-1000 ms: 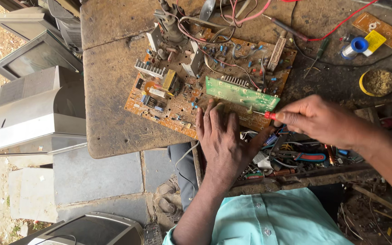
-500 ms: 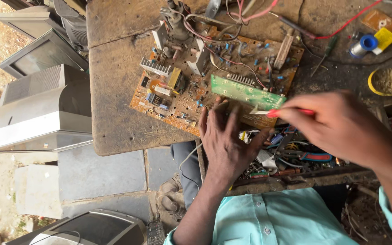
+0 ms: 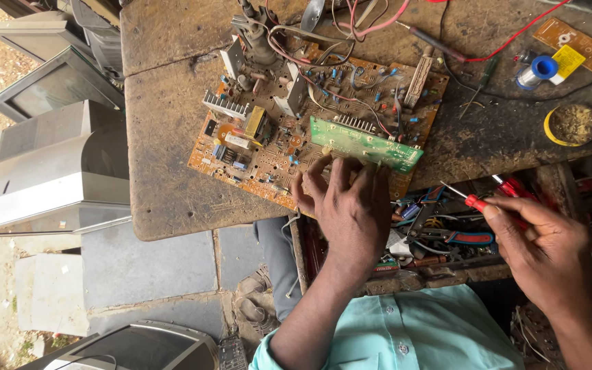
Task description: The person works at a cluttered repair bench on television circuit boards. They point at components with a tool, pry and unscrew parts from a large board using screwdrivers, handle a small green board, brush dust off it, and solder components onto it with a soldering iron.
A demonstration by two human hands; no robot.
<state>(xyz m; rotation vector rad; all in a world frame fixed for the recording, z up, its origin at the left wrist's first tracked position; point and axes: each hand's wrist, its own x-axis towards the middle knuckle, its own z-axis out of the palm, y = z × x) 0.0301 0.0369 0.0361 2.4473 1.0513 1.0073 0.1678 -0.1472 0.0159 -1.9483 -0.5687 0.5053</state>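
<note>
Right hand: we are pulling our right hand (image 3: 549, 253) back from the board toward the near right, gripping a red-handled screwdriver (image 3: 477, 203) over the open tool drawer (image 3: 440, 240).
Left hand: our left hand (image 3: 351, 205) is still pressing flat, fingers spread, on the green circuit board (image 3: 368, 145).
Boards: the green board is lying across the orange main board (image 3: 275, 137) on the worn workbench (image 3: 166, 137).
Meaning: the tool tip is no longer at the boards, so we judge the prodding is paused.
</note>
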